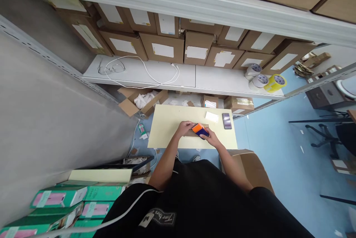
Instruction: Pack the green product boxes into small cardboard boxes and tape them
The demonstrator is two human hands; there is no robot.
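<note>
A small orange and dark blue box (200, 130) is held tilted over the middle of a pale yellow table (164, 119). My right hand (211, 138) is closed around its blue lower end. At its orange end, the fingers of my left hand (184, 128) are pinched together against the corner. Underneath lies a flat brown cardboard piece (189, 133), partly covered by the hands and the box. Farther right on the table are a white card or sheet (211, 116) and a dark phone-like item (227, 121), its surface blurred.
Above the table, a grey shelf (183, 73) bears labelled cartons (164, 50), a white cable (144, 60), glasses and several tape rolls (258, 81). An open carton (130, 108) stands left behind the table, another carton (253, 167) near my right side. Green boxes (101, 193) are stacked at lower left.
</note>
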